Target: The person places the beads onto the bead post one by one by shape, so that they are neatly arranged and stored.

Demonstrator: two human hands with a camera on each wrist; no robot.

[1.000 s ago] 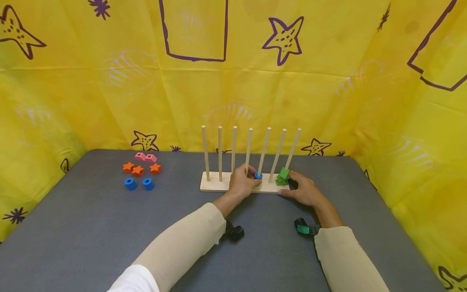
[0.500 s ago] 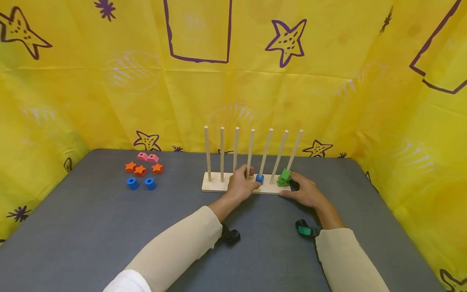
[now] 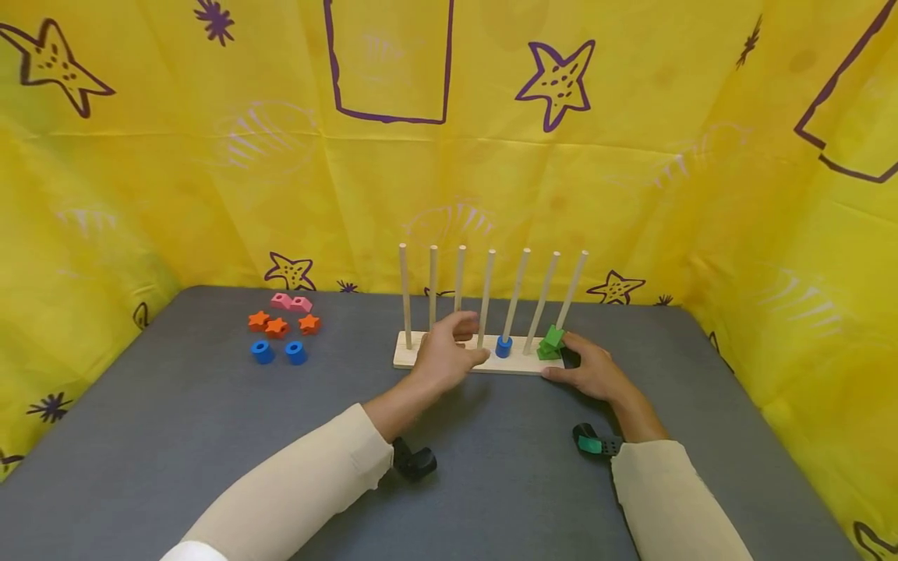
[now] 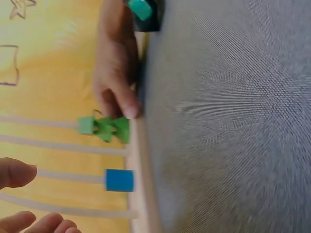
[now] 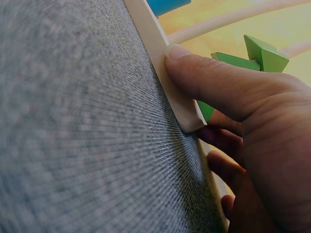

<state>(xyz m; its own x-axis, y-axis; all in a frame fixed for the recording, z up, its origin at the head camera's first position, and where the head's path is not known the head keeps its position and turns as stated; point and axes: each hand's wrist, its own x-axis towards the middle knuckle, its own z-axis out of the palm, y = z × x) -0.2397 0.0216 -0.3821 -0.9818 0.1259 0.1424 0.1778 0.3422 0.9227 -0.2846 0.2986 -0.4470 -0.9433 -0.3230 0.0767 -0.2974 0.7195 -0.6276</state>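
A wooden peg rack with several upright pegs stands at the middle back of the grey table. A blue ring sits at the foot of the fifth peg, and green pieces are stacked on the rightmost peg. My left hand hovers in front of the middle pegs, just left of the blue ring, fingers relaxed and holding nothing. My right hand grips the rack's right end, thumb along the front edge and fingers curled behind. The left wrist view shows the blue ring and the green pieces.
Loose pieces lie at the back left: three orange stars, two pink blocks and two blue rings. Yellow cloth walls close in the grey table at the back and both sides.
My left hand has let go of the blue ring and drawn back to the left; the ring stays at the foot of its peg. The right hand keeps its hold on the rack.
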